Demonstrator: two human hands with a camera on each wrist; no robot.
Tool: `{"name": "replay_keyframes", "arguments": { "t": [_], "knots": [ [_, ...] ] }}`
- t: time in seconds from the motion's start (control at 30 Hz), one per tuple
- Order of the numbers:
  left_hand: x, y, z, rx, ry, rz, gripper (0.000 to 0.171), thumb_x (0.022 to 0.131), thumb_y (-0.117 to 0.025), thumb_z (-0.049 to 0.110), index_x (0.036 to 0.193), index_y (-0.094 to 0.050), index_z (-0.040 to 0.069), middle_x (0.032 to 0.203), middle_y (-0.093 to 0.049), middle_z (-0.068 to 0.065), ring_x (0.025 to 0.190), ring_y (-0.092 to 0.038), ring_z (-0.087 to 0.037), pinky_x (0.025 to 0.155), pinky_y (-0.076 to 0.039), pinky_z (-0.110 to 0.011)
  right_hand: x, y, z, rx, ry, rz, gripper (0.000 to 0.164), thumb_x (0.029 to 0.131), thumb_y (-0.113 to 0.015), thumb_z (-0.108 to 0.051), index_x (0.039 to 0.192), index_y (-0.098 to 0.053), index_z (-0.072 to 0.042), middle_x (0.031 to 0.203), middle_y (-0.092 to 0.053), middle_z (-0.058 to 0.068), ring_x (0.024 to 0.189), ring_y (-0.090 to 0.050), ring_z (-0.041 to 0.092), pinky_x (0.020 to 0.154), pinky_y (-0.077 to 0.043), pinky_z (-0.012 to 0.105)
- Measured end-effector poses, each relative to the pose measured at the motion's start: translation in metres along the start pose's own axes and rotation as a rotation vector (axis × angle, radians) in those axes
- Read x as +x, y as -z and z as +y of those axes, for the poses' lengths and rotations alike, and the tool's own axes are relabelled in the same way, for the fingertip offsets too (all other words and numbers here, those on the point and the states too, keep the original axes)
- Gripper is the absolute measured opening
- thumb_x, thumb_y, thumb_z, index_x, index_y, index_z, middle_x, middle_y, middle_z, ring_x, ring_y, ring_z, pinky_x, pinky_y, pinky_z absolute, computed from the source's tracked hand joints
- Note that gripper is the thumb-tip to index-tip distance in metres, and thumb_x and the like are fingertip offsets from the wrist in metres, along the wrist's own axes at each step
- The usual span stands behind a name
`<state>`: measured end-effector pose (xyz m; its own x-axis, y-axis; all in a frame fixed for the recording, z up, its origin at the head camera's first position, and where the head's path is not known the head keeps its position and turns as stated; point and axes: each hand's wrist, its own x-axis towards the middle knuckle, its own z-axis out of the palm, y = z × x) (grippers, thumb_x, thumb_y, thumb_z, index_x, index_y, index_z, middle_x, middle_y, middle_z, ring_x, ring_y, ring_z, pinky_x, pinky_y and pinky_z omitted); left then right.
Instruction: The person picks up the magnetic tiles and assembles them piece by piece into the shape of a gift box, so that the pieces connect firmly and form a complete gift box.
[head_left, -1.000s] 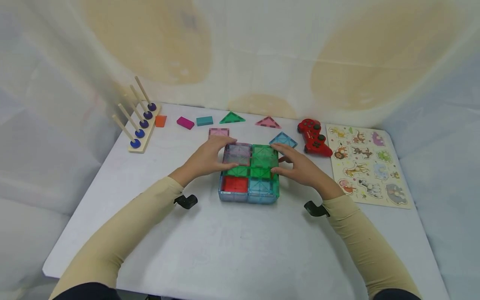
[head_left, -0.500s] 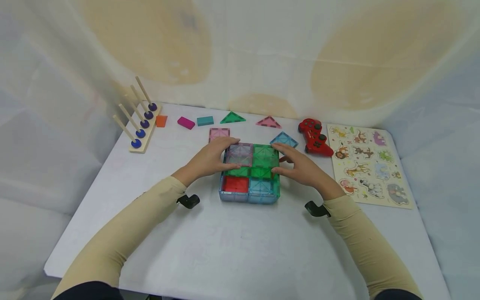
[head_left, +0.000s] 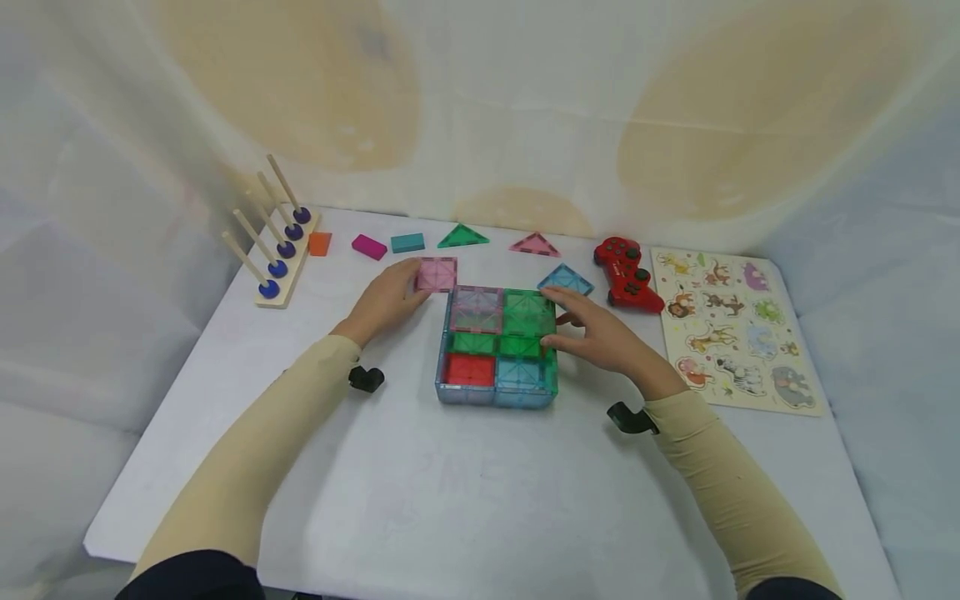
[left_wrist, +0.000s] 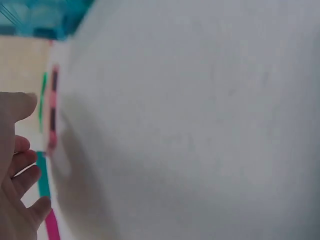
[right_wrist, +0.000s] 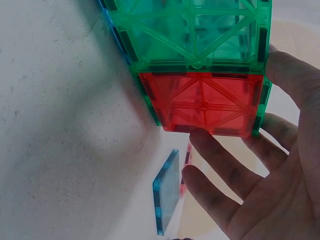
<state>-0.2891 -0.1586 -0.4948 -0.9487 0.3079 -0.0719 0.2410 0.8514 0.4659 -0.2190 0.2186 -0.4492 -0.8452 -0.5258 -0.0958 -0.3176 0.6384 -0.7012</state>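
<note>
In the head view, my left hand [head_left: 386, 300] reaches to the left edge of a pink square magnetic tile [head_left: 437, 274] behind the box. In the left wrist view, the tile's edge [left_wrist: 53, 110] shows beside the spread thumb and fingers. A see-through box of magnetic tiles [head_left: 496, 395] stands mid-table, with clear purple and green squares over its far part and a red square [head_left: 470, 369] in front. My right hand [head_left: 600, 333] rests against the box's far right side, fingers parted. In the right wrist view, its fingertips are right at the red side tile [right_wrist: 202, 105].
Along the back lie an orange piece [head_left: 319, 243], a magenta block [head_left: 370, 247], a teal block [head_left: 407, 242], green [head_left: 462, 236] and pink [head_left: 536, 244] triangles and a blue tile [head_left: 566, 280]. A peg stand [head_left: 288, 271] is left; a red game controller [head_left: 627, 275] and animal puzzle board [head_left: 731, 400] are right.
My left hand has left the box's left side and moved away and left to the pink square tile. The right hand and the box stay where they were.
</note>
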Motion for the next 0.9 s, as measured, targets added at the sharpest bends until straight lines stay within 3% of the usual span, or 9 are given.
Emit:
{"name": "replay_keyframes", "arguments": {
  "t": [0.17, 0.4, 0.53, 0.67, 0.9],
  "knots": [
    [0.014, -0.004, -0.010, 0.020, 0.019, -0.034, 0.079, 0.099, -0.066, 0.039, 0.160, -0.029, 0.006, 0.165, -0.028, -0.012, 0.153, -0.024, -0.030, 0.123, -0.022, -0.047, 0.000, 0.000, 0.001, 0.002, 0.001, -0.001, 0.082, 0.095, -0.073, -0.041, 0.162, -0.029, -0.024, 0.164, -0.029, 0.008, 0.126, -0.058, 0.033, 0.107, -0.041, 0.061],
    [0.026, -0.006, -0.014, 0.059, -0.016, -0.092, 0.081, 0.099, -0.064, 0.044, 0.162, -0.026, 0.010, 0.167, -0.025, -0.010, 0.154, -0.020, -0.029, 0.124, -0.017, -0.048, 0.000, 0.000, 0.001, -0.003, -0.002, 0.003, 0.082, 0.094, -0.074, -0.040, 0.162, -0.029, -0.024, 0.164, -0.030, 0.008, 0.125, -0.058, 0.034, 0.106, -0.042, 0.062],
    [0.024, -0.004, -0.016, 0.105, -0.013, -0.055, 0.084, 0.095, -0.068, 0.048, 0.160, -0.031, 0.008, 0.160, -0.034, -0.016, 0.147, -0.031, -0.034, 0.120, -0.028, -0.051, 0.000, 0.001, 0.000, -0.009, -0.004, 0.003, 0.082, 0.094, -0.073, -0.040, 0.162, -0.029, -0.024, 0.164, -0.030, 0.008, 0.126, -0.058, 0.033, 0.106, -0.042, 0.062],
    [0.019, -0.003, -0.022, 0.115, 0.003, 0.002, 0.086, 0.088, -0.074, 0.053, 0.153, -0.044, 0.004, 0.144, -0.045, -0.016, 0.130, -0.043, -0.033, 0.112, -0.039, -0.051, 0.000, 0.000, 0.002, -0.006, -0.002, 0.002, 0.082, 0.094, -0.073, -0.040, 0.162, -0.029, -0.024, 0.164, -0.029, 0.008, 0.125, -0.058, 0.033, 0.107, -0.042, 0.061],
    [0.000, -0.001, -0.039, 0.062, 0.046, 0.054, 0.082, 0.081, -0.080, 0.056, 0.142, -0.056, 0.006, 0.129, -0.050, -0.013, 0.117, -0.047, -0.031, 0.101, -0.046, -0.052, 0.000, 0.000, 0.003, -0.004, -0.003, -0.004, 0.082, 0.095, -0.072, -0.042, 0.162, -0.028, -0.025, 0.164, -0.029, 0.007, 0.125, -0.059, 0.033, 0.107, -0.042, 0.061]
  ]
}}
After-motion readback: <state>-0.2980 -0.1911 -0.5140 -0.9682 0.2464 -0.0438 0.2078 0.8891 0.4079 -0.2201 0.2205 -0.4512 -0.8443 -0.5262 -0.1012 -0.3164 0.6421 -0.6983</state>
